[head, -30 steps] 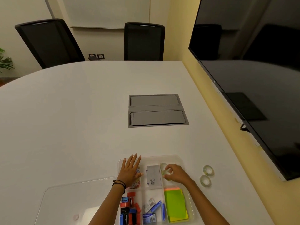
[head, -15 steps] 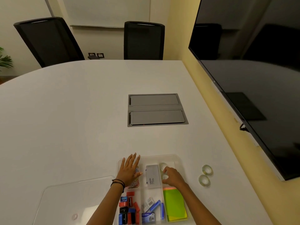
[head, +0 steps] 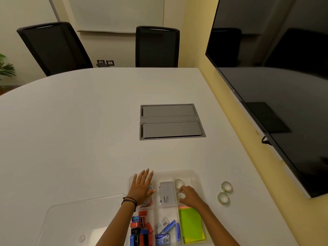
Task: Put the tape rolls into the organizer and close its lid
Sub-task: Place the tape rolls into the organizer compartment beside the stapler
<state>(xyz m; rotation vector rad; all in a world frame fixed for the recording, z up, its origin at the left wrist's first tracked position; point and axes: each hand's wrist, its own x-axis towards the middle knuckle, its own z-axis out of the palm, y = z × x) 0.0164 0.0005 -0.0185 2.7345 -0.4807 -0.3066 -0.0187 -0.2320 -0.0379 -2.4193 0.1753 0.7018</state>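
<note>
Right hand [head: 190,196] sets tape roll [head: 181,195] into organizer [head: 194,174].

This is an office meeting room. A large white desk [head: 79,130] with a rounded edge fills most of the view, and a grey flip-lid cable box [head: 171,121] is set into its top at about 12 o'clock. Two black mesh-backed office chairs [head: 53,47] stand at its far side, at 11 and 12 o'clock, below a whiteboard [head: 115,14] on the wall. A big dark screen [head: 276,82] hangs on the yellow wall at 2 o'clock (switched off). Wall sockets [head: 105,62] sit between the chairs, and a potted plant [head: 5,70] shows at 9 o'clock.
</note>
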